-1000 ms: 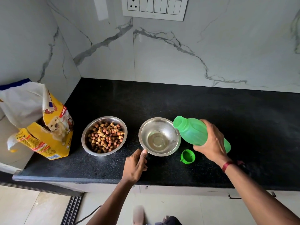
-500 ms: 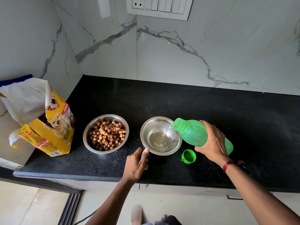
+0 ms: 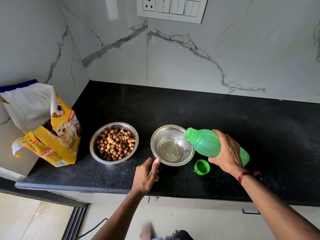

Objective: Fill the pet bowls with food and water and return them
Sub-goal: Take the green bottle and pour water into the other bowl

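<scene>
Home kitchen, black countertop (image 3: pixel 190 108), marble backsplash (image 3: pixel 190 63)

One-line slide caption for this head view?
Right hand tips a green bottle, pouring water into a steel bowl steadied by the left hand, beside a kibble-filled bowl.

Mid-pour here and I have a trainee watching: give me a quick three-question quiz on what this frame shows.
1. True or false: the green cap is screwed onto the green bottle.
2. Which bowl holds kibble: (a) the left bowl, beside the food bag, or (b) the right bowl?
3. Fill in: the left hand touches the rim of the ____ bowl while the right hand tips the bottle.

Key
1. False: it lies on the counter near the right bowl.
2. (a)
3. right (the water bowl)
</scene>
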